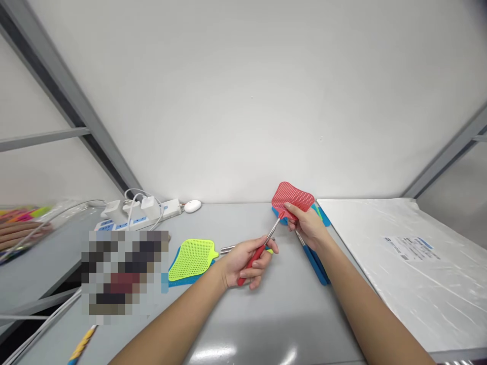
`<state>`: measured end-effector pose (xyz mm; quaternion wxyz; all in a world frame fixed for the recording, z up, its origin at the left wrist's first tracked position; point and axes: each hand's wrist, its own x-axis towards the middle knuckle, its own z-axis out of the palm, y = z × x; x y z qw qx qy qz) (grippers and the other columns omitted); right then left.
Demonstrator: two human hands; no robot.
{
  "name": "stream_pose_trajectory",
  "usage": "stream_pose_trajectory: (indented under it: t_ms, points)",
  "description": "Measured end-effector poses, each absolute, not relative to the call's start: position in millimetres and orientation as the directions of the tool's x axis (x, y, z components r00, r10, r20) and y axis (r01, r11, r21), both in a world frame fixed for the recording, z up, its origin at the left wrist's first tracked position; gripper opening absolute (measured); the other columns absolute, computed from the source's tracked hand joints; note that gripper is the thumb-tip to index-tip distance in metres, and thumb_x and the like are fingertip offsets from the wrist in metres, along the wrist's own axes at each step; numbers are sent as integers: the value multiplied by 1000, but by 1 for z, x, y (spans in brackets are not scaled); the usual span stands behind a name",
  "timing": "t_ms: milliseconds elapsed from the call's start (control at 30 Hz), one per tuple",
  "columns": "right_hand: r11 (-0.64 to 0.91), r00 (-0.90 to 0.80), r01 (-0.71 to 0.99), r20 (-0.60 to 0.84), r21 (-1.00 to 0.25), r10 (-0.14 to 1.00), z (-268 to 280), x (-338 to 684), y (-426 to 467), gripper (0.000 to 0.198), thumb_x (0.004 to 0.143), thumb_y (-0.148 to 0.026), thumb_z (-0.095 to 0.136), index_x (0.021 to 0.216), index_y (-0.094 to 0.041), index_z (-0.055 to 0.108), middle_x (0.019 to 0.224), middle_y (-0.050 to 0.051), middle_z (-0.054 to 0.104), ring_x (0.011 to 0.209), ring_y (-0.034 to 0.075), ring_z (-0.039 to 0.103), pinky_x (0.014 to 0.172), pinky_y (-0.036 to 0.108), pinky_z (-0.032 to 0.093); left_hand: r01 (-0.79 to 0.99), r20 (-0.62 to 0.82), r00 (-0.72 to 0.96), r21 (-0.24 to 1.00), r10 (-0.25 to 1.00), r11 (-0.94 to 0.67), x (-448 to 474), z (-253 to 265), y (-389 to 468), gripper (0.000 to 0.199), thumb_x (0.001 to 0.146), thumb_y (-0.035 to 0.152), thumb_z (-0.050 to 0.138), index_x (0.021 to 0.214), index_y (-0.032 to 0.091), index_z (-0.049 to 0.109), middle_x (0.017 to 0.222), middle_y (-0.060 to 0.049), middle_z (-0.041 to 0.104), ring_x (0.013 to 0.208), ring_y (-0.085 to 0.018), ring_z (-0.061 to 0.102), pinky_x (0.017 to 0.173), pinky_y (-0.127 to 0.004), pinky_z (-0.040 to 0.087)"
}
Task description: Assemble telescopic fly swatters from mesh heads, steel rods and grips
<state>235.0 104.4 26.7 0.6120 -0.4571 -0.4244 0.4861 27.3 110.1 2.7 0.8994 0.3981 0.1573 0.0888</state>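
A red fly swatter (292,196) with a perforated head and a metal telescopic rod is held up in both hands, tilted to the upper right. Its red handle lies in my left hand (247,263), fingers wrapped round it. My right hand (307,225) pinches the swatter's head, thumb on the front. Left of my left hand, a lime-green fly swatter (193,259) rests over a blue one (186,280), their rods partly hidden by that hand. Behind my right hand lie more swatters, with blue handles (316,263) showing below it.
A power strip (173,208) with white chargers (151,207) and cables stands at the back left, beside a white mouse-like object (192,206). A pixelated patch covers things at left. A white plastic-wrapped package (403,263) lies at right. Grey metal posts flank the table.
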Motion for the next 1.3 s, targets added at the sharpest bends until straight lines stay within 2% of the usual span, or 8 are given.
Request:
stream_pose_trajectory:
  t_ms: [167,267,400,533,700,833,1133,1300]
  points:
    - [94,80,-213,78,-973,994,28,229,100,29,77,-45,67,74,-18,57,59,-4,52,47,8,45,46,22,39,-54,-177,955,686,238,725,21,0,116,35,96,45,34,99,20,58,48,10,34,25,-3,15,33,-23,48]
    - [113,85,-224,96,-968,992,28,225,99,29,77,-43,69,71,-18,56,54,-5,48,46,7,43,46,22,39,-51,-184,952,692,244,720,21,0,116,35,96,45,35,99,19,58,49,10,36,25,-3,15,34,-24,49]
    - [48,57,-317,32,-947,998,26,220,99,29,76,-42,70,69,-18,55,50,-7,43,42,6,37,43,22,38,-48,-215,934,715,285,698,24,0,114,33,94,45,38,96,19,58,49,11,32,26,-3,14,35,-25,50]
    - [43,124,-346,0,-937,992,20,214,102,30,77,-40,68,65,-19,50,46,-9,38,39,6,30,41,22,36,-55,-229,926,703,299,709,26,-1,112,33,94,46,39,95,19,58,51,11,31,27,-3,14,35,-24,50]
    - [82,205,-374,4,-924,979,15,202,101,30,77,-40,67,66,-20,49,44,-10,34,39,6,28,39,21,34,-74,-226,935,632,274,771,26,-2,112,29,95,44,40,96,20,57,50,11,27,27,-4,12,35,-24,50]
    - [109,272,-410,-7,-906,962,13,192,96,34,79,-43,65,64,-21,43,44,-11,30,39,6,25,39,20,32,-65,-259,921,634,290,771,26,0,113,28,94,43,41,96,20,57,51,11,25,28,-4,10,33,-23,48]
    - [173,348,-271,71,-947,935,11,190,97,33,80,-45,63,65,-22,44,46,-9,33,41,7,28,40,22,33,6,-283,803,884,524,468,30,10,105,35,91,52,40,86,21,55,53,11,27,31,-3,13,31,-16,28]
    - [156,373,-207,69,-966,925,16,190,97,33,78,-44,64,63,-22,44,43,-9,33,39,8,29,38,22,34,139,-274,672,959,688,247,36,17,98,37,88,55,43,82,21,56,56,8,29,37,-6,19,33,-18,26]
